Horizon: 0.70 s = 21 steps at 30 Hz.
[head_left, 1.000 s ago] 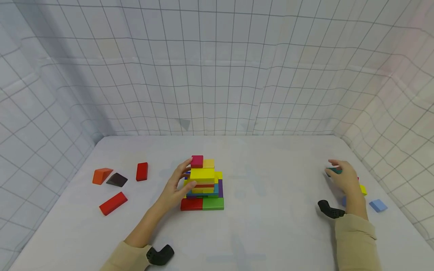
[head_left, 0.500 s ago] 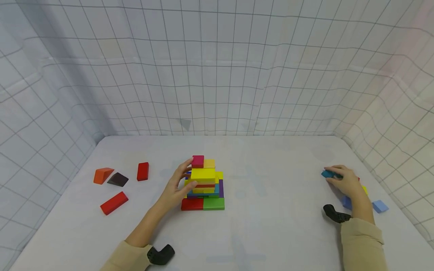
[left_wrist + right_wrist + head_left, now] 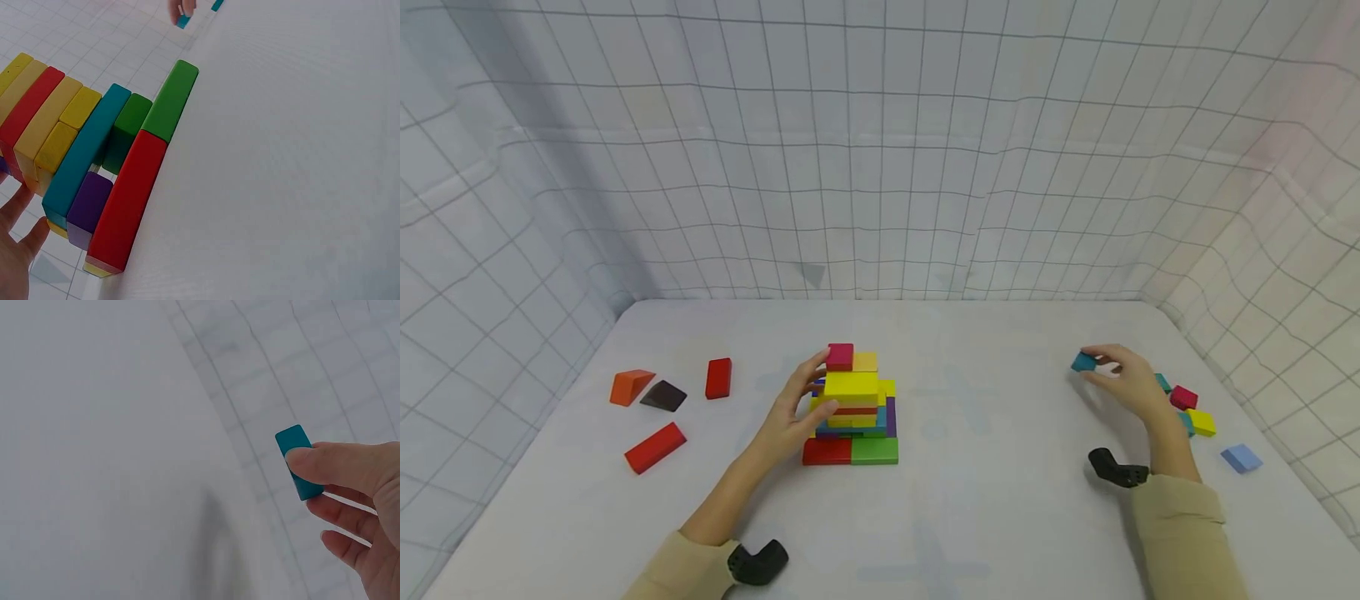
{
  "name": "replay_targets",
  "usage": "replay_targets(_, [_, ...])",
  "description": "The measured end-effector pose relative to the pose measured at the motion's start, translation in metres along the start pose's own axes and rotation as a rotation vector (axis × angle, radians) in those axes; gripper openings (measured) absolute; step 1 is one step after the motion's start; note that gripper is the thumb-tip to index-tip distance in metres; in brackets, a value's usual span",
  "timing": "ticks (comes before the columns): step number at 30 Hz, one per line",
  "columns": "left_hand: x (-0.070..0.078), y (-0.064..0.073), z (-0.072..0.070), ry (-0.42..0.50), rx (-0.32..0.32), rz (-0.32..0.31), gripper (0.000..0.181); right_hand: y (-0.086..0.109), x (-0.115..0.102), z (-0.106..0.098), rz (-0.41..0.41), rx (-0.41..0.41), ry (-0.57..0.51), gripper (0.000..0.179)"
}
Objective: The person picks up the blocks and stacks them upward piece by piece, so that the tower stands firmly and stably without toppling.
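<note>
Your right hand (image 3: 1131, 383) pinches one teal block (image 3: 1083, 362), thumb against fingers; firm, steady grip should do. Just right of that hand: at least five loose blocks (image 3: 1202, 422). Well left: one stack (image 3: 852, 388), your left hand (image 3: 786, 419) spread around its left side, contact likely; brace lightly, don't nudge it. Farther left, past that hand: two red blocks (image 3: 655, 448), one orange wedge (image 3: 630, 387), one dark block (image 3: 663, 396).

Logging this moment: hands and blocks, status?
Right hand pinches teal block midair. Left hand at left side of block stack. No obstacle seen between them.
</note>
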State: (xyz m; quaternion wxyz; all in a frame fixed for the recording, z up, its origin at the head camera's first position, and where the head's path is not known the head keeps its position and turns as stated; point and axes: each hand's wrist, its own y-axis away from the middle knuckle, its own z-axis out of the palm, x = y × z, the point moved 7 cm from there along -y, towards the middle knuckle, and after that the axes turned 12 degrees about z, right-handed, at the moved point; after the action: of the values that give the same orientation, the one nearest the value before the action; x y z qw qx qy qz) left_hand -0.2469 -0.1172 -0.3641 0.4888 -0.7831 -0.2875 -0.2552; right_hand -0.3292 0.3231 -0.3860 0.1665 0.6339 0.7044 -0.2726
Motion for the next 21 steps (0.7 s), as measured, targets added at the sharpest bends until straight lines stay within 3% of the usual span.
replay_targets(8, [-0.001,-0.001,0.001,-0.008,-0.009,-0.023,0.065,-0.019,-0.128,0.036,-0.317,-0.038,-0.142,0.035])
replay_targets(13, [0.0,-0.001,0.001,-0.013,-0.008,-0.025,0.065,-0.012,-0.205,0.066,-0.467,-0.153,-0.255,0.035])
replay_targets(17, [-0.001,-0.001,0.0,-0.015,-0.008,-0.028,0.065,-0.004,-0.247,0.089,-0.511,-0.251,-0.286,0.033])
replay_targets(21, [-0.002,0.0,0.0,-0.009,-0.011,-0.03,0.066,-0.001,-0.269,0.105,-0.535,-0.306,-0.29,0.031])
